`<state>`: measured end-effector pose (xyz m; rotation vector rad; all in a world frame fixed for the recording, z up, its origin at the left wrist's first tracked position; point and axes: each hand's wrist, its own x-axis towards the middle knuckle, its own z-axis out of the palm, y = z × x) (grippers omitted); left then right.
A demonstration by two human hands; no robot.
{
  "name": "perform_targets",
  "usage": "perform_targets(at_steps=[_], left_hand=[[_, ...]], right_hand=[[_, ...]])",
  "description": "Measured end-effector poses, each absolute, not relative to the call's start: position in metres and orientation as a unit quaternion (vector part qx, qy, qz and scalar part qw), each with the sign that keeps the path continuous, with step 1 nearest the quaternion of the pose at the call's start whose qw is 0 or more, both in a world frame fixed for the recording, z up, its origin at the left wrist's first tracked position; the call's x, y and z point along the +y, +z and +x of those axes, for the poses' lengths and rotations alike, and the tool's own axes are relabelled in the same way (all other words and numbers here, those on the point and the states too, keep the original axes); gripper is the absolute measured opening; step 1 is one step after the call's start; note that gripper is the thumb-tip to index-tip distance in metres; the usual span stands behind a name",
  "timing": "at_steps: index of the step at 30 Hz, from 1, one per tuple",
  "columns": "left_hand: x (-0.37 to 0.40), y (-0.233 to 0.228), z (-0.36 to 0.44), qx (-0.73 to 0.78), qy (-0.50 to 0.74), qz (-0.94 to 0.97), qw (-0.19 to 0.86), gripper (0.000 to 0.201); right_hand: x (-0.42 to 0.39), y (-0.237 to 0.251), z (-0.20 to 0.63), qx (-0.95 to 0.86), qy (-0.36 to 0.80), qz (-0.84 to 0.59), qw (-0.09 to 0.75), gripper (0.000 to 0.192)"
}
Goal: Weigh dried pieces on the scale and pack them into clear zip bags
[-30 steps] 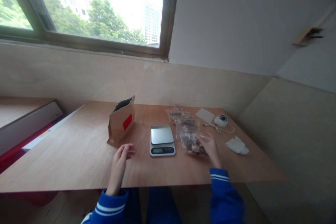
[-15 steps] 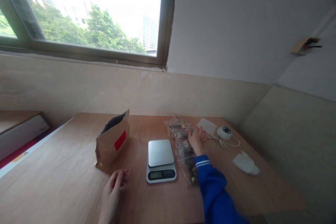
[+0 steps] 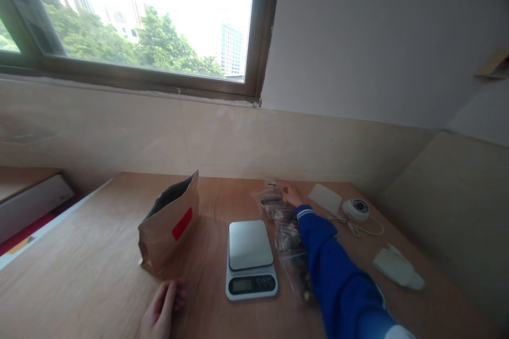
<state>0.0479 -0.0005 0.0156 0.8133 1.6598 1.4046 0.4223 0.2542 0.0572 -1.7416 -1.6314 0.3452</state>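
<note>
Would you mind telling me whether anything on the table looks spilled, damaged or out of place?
Nothing stands out. The brown paper bag stands upright with its top open, the scale lies flat, and the clear bags lie in a row beside it. The right hand reaches to the farthest one.

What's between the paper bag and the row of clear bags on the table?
The head view shows a kitchen scale between the paper bag and the clear bags; bare table lies on either side of it.

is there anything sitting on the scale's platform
No, the steel platform of the scale is bare; the clear bags lie on the table beside it.
</note>
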Motion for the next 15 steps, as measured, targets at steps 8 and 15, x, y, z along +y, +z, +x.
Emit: perform_targets(at_steps=[8, 15], left_hand=[[-0.002, 0.015, 0.049, 0.646, 0.553, 0.331, 0.409, 0.065], [-0.002, 0.015, 0.051, 0.651, 0.543, 0.339, 0.407, 0.067]], right_hand=[[0.245, 0.040, 0.428, -0.619, 0.143, -0.725, 0.266, 0.012], [0.248, 0.033, 0.447, -0.585, 0.187, -0.707, 0.350, 0.022]])
